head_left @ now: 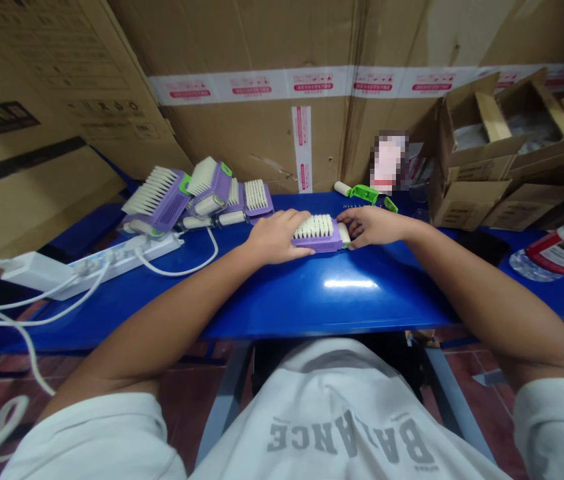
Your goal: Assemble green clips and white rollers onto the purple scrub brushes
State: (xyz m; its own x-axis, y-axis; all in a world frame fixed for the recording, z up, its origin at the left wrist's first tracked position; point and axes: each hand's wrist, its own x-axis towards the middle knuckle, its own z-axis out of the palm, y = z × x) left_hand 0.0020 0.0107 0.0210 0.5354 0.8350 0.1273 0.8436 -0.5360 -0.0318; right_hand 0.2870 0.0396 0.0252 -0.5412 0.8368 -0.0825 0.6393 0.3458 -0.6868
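On the blue table a purple brush (pixel 318 235) with rows of white bristles lies bristles up. My left hand (pixel 278 237) is wrapped round its left end, thumb along the near side. At the other end, my right hand (pixel 369 227) has its fingers curled against the white roller (pixel 344 234) that juts from the brush. Part of that roller is hidden by the fingertips. Just beyond my right hand lie a loose white roller (pixel 342 189), a green plastic part (pixel 365 194) and a smaller green piece (pixel 391 205).
Several purple brushes (pixel 172 207) are piled at the back left. In front of them a white power strip (pixel 122 260) trails cables. Open cardboard boxes (pixel 477 200) stand at the right, near a labelled plastic container (pixel 562 247). Large cardboard (pixel 252 40) walls the back.
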